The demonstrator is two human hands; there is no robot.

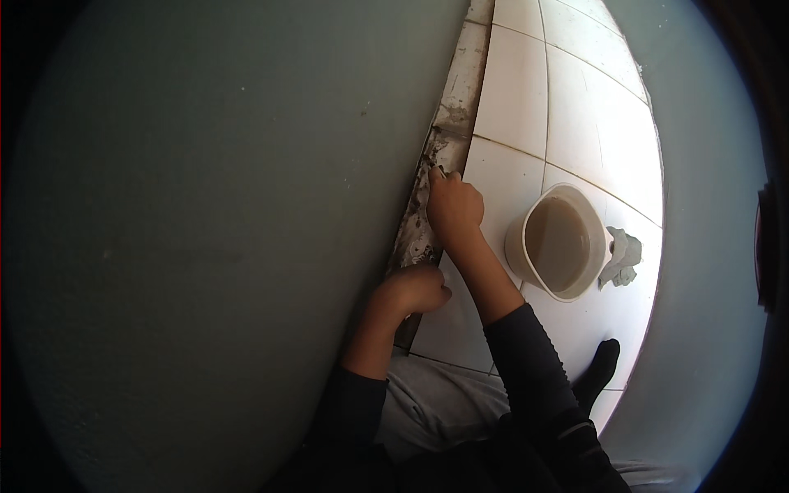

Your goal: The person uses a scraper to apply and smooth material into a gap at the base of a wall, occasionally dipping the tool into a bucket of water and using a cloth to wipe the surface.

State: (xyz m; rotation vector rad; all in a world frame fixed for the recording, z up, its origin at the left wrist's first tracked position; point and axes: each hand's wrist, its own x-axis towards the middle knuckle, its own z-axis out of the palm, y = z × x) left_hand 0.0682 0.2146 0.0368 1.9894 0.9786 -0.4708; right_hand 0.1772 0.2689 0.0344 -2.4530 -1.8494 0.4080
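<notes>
My right hand is closed in a fist over the narrow, dirt-stained tile strip along the foot of the wall. A small thin tip of something pokes out by its fingers; the rest is hidden in the fist. Closer to me, my left hand is curled at the near end of the same strip, and what it holds, if anything, is out of sight. Dark grime and pale smears cover the strip between the two hands.
A white bucket of cloudy water stands on the white floor tiles, right of my right forearm. Beside it lies a crumpled grey rag. The grey-green wall rises at left, another wall at right. My black-socked foot is lower right.
</notes>
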